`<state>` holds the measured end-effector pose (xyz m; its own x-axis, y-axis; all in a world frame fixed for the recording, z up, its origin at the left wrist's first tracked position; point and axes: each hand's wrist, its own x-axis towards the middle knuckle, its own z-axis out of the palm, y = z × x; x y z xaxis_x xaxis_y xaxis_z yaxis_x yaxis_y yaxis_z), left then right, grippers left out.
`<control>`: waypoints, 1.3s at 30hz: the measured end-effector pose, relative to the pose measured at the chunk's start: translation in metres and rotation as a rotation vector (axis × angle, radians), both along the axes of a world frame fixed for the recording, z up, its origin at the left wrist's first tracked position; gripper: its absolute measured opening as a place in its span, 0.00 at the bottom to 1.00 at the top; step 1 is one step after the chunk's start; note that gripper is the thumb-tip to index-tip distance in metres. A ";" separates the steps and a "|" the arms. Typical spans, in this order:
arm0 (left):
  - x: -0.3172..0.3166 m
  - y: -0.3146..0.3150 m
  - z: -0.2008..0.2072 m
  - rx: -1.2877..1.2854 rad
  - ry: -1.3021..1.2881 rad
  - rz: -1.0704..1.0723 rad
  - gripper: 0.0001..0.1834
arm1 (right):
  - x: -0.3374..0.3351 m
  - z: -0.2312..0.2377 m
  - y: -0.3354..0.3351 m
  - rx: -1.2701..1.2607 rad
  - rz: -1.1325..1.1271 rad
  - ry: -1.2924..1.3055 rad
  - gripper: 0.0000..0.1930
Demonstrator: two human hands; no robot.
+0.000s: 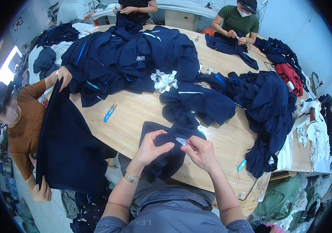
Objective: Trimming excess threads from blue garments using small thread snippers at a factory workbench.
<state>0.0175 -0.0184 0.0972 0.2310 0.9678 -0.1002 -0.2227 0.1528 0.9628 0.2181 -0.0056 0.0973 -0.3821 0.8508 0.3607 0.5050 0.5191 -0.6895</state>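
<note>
At the near edge of a wooden worktable [129,112], a worker's left hand [148,149] grips a navy garment [168,160] while the right hand [201,155] closes around small red-handled snips [182,141], their pale blades pointing toward the left thumb. The garment lies between the hands and hangs below them; whether the blades are parted cannot be told. The step looks like trimming, and the next move would call for taut cloth and a short cut clear of the thumb. Just beyond the grip, another navy piece [201,104] crowds the workspace, with white strips [163,80] and a navy heap [131,58] behind. Blue snips [110,112] lie to its left, near a co-worker [28,122] holding dark cloth [71,149]; to its right rests a turquoise-handled tool [242,165].
</note>
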 end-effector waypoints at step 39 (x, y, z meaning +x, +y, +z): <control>0.000 0.001 0.005 0.023 0.103 -0.023 0.10 | 0.008 -0.006 0.004 0.185 -0.025 -0.118 0.20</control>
<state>0.0178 -0.0173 0.1025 0.2431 0.9646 -0.1022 -0.1190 0.1342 0.9838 0.2258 -0.0018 0.0913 -0.4103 0.7842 0.4655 0.5912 0.6174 -0.5189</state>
